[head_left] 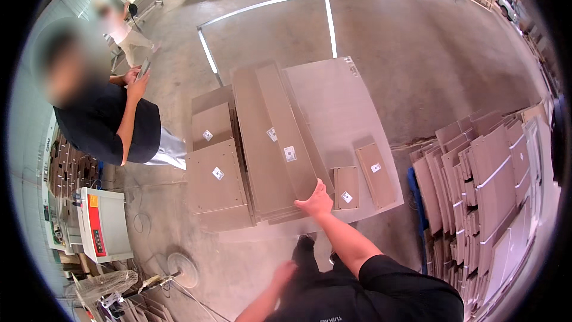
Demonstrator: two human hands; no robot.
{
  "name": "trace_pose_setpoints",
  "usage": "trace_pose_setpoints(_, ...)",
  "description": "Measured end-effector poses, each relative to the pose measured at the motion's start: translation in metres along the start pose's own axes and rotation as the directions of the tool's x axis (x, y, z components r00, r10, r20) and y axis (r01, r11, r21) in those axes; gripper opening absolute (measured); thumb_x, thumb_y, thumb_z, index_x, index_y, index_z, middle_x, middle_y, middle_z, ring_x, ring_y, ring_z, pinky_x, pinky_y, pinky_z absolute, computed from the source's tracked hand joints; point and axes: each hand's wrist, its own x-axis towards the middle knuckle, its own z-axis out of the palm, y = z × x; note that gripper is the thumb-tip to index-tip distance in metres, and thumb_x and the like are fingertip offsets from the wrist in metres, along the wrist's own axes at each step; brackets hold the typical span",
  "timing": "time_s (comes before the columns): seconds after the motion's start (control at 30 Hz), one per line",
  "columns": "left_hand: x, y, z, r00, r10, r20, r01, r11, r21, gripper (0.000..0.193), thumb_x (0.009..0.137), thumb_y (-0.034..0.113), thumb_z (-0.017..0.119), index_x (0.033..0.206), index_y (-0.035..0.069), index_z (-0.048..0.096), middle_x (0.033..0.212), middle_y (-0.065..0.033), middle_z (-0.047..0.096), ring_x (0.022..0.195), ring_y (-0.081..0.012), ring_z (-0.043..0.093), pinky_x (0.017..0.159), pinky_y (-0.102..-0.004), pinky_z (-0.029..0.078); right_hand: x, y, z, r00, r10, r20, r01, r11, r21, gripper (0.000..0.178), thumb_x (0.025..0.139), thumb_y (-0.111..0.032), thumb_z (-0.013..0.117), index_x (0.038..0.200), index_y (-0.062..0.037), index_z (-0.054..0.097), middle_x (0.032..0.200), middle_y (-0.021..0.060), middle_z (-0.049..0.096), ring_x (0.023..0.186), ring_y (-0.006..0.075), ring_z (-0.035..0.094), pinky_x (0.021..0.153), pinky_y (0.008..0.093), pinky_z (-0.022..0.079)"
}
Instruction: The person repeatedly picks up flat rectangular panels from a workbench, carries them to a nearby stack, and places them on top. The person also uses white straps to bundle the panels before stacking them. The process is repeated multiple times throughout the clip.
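Note:
Before me lies a stack of long brown boards (268,137) with white labels on top. At its near right corner, my right hand (317,200) grips the end of the uppermost narrow board (290,125), thumb at the near end and fingers on the right edge. My left hand (285,274) hangs low by my body, apart from the boards; motion blurs its fingers. Shorter labelled boards (219,173) are stacked to the left. Two small boards, one short (345,188) and one longer (376,173), rest to the right on a large flat sheet (339,101).
A person (107,107) in a dark shirt stands at left holding a phone-like object; another (122,27) is farther back. Strapped board stacks (482,191) stand at right by a blue pallet edge (417,203). A white machine (104,223) and fans (182,268) are at lower left.

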Motion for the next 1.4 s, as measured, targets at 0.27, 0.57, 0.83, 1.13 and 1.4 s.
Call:
trace_pose_setpoints(0.27,0.062,-0.123,-0.063,0.985,0.172,-0.027,-0.168,0.979,0.118,0.034,0.091,0.021,0.065,0.117,0.0,0.069,0.103,-0.0127,0.076,0.091,-0.0201,0.073,0.083,-0.0336,0.056,-0.042,0.086,-0.064,0.993,0.023,-0.112,-0.021,1.0,0.018,0.109,0.055,-0.052,0.086,0.145,-0.0062,0.043,0.138,0.0162,0.057,0.127,0.0315,0.059,0.102,0.0422,0.05)
trace_pose_setpoints(0.57,0.044,-0.136,-0.053,0.989,0.071,0.133,-0.112,0.935,0.338,0.021,0.09,0.025,0.059,0.094,0.009,0.073,0.095,-0.0184,0.071,0.093,-0.0393,0.068,0.08,-0.0513,0.055,-0.046,0.188,-0.12,0.955,0.236,-0.182,-0.242,0.97,-0.015,0.112,0.055,-0.051,0.086,0.146,-0.0026,0.042,0.137,0.0162,0.059,0.129,0.0301,0.057,0.106,0.0414,0.048)
trace_pose_setpoints(0.83,0.027,-0.072,-0.02,0.979,-0.162,0.122,0.091,0.89,0.446,0.031,0.094,0.028,0.058,0.107,0.005,0.073,0.099,-0.0176,0.074,0.093,-0.0297,0.071,0.084,-0.0422,0.055,0.114,0.295,-0.12,0.935,0.344,-0.089,-0.355,0.917,-0.182,0.121,0.054,-0.052,0.089,0.15,-0.0022,0.035,0.14,0.0195,0.056,0.127,0.0335,0.059,0.103,0.0438,0.051)
trace_pose_setpoints(1.13,-0.001,-0.002,0.018,0.939,-0.335,0.082,0.278,0.876,0.393,0.044,0.1,0.039,0.045,0.119,0.01,0.071,0.117,-0.0212,0.07,0.113,-0.039,0.064,0.098,-0.0474,0.05,0.23,0.323,-0.131,0.956,0.292,-0.038,-0.292,0.927,-0.235,0.083,0.077,-0.04,0.081,0.146,-0.0087,0.048,0.133,0.017,0.064,0.123,0.032,0.062,0.101,0.0435,0.053)
trace_pose_setpoints(1.4,0.058,0.054,-0.013,0.941,-0.074,-0.332,0.202,0.905,0.374,0.034,0.095,0.031,0.057,0.115,0.007,0.07,0.113,-0.0216,0.07,0.112,-0.0412,0.064,0.097,-0.0488,0.051,0.157,0.196,-0.06,0.978,-0.137,0.156,0.08,0.943,0.323,0.039,0.091,-0.038,0.071,0.116,-0.0088,0.073,0.108,0.011,0.077,0.102,0.0271,0.074,0.09,0.0376,0.057)
